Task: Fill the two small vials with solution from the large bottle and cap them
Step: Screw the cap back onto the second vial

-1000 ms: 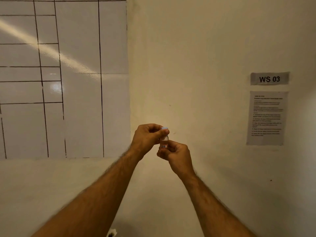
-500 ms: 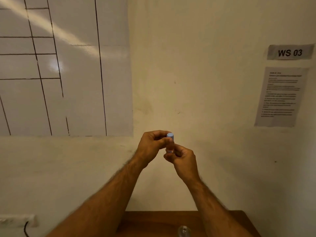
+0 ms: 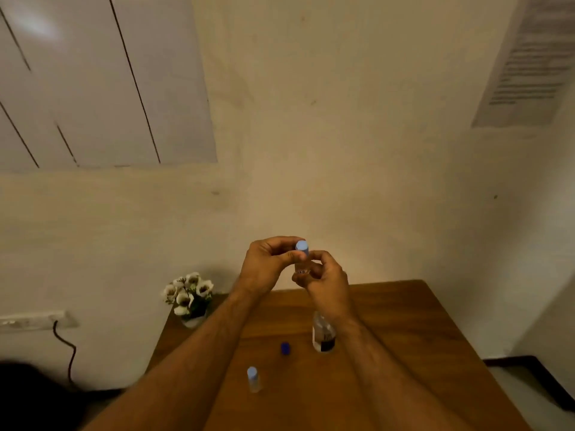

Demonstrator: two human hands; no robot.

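Note:
I hold a small clear vial point(image 3: 301, 267) up in front of the wall, above the wooden table point(image 3: 404, 331). My right hand point(image 3: 326, 283) grips the vial's body from below. My left hand point(image 3: 267, 264) pinches its light blue cap point(image 3: 302, 246) at the top. A second small vial point(image 3: 253, 379) with a light blue cap stands on the table near the front left. The large clear bottle point(image 3: 323, 335) stands uncapped behind my right wrist, partly hidden by it. Its dark blue cap point(image 3: 285, 348) lies on the table to the bottle's left.
A small pot of white flowers point(image 3: 189, 297) stands at the table's far left corner. A wall socket strip with a black cable point(image 3: 67, 349) is on the left wall. The table's right edge drops to the floor point(image 3: 535, 396).
The view has tilted downward, bringing the table, bottle, dark cap and second vial into sight. Both hands keep the same hold on the vial and its cap.

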